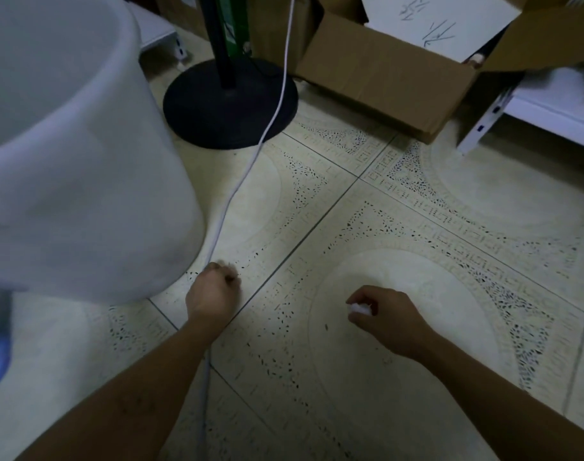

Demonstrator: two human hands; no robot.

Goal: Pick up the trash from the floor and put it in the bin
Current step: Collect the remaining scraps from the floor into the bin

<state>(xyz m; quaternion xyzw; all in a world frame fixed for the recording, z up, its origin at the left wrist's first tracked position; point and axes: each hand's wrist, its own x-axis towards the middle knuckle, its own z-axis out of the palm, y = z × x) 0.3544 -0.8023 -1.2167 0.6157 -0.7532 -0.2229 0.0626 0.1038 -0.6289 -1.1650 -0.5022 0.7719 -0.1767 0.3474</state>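
Right hand (387, 319) curled; small white crumpled scrap (360, 309) pinched between thumb and fingertips at hand's front-left edge, held just above tiled floor (417, 227). Left hand (213, 289) fisted, fingers curled down toward floor, tips blurred; whether anything is gripped cannot be told. White cable (237, 188) seen passing beneath left wrist and running on ahead of hand. White bin (84, 161) just left of and ahead of left hand, well apart from right hand and scrap. Black round base (217, 104) and cardboard box (383, 78) seen further ahead.
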